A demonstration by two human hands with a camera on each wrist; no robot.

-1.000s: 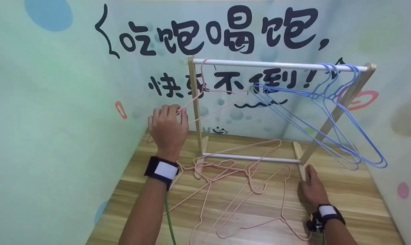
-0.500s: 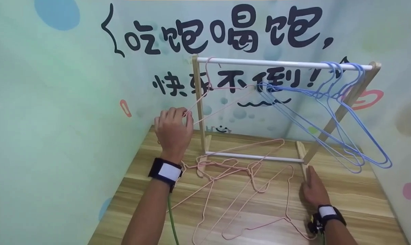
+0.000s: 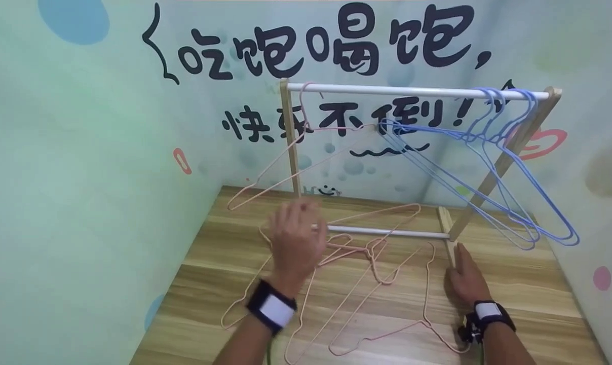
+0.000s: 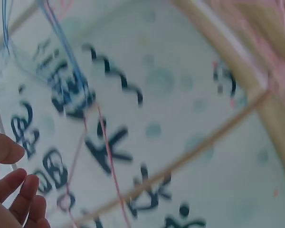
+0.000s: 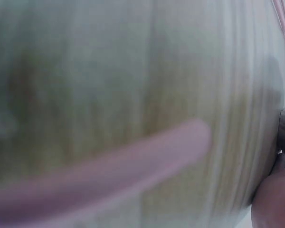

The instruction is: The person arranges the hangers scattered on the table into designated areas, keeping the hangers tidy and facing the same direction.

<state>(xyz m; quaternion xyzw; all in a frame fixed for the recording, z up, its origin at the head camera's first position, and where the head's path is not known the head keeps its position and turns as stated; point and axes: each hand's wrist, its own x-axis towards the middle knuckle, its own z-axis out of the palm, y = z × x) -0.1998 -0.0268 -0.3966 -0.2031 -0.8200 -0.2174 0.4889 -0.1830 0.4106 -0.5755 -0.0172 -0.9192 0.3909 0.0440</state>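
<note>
My left hand (image 3: 297, 243) is over the left foot of a small wood-and-white clothes rack (image 3: 367, 90), fingers loosely bent and holding nothing. It hides the rack's lower left corner. In the left wrist view, thumb and fingers (image 4: 26, 194) stand apart. A pink hanger (image 3: 270, 175) hangs from the left end of the top bar. Several blue hangers (image 3: 488, 139) hang together at the right end. With my right hand (image 3: 469, 281) I grip the front of the rack's right foot (image 3: 449, 253) between thumb and fingers. Several pink hangers (image 3: 372, 248) lie tangled on the table.
The wood-grain table (image 3: 199, 284) meets a printed wall (image 3: 93, 152) on the left and at the back. One loose pink hanger (image 3: 425, 324) lies close to my right wrist. The rack's lower white bar (image 3: 382, 232) runs behind the tangled hangers.
My left hand has let go of the pink hanger on the bar and moved down and right over the rack's left foot. The right hand stays at the right foot.
</note>
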